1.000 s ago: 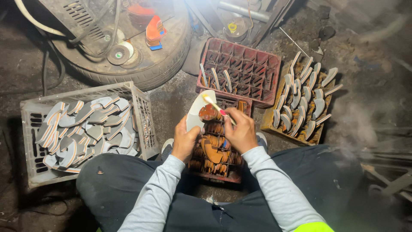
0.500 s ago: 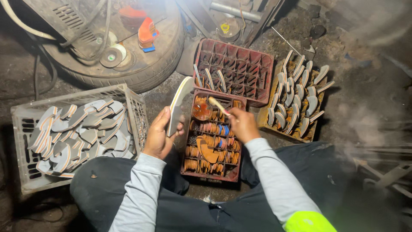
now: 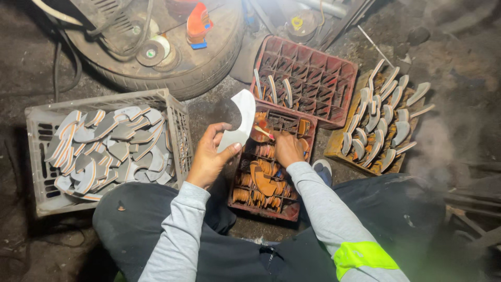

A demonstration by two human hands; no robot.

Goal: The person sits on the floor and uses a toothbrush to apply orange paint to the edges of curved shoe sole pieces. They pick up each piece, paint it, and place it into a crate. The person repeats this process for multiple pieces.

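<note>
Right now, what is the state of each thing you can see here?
Left hand: raised, gripping the curved grey piece.
Right hand: down in the near red crate, holding a small stick.
Grey crate: full of curved pieces.
Far red crate: mostly empty.

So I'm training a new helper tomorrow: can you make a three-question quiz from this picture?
1. True or false: the left hand holds a curved grey piece up off the crates.
2. Where does the right hand reach? A) grey crate B) red crate between the knees C) tyre
3. Fill in: the wooden tray on the right holds curved pieces standing on ____.

Key: 1 true; 2 B; 3 edge.
</note>
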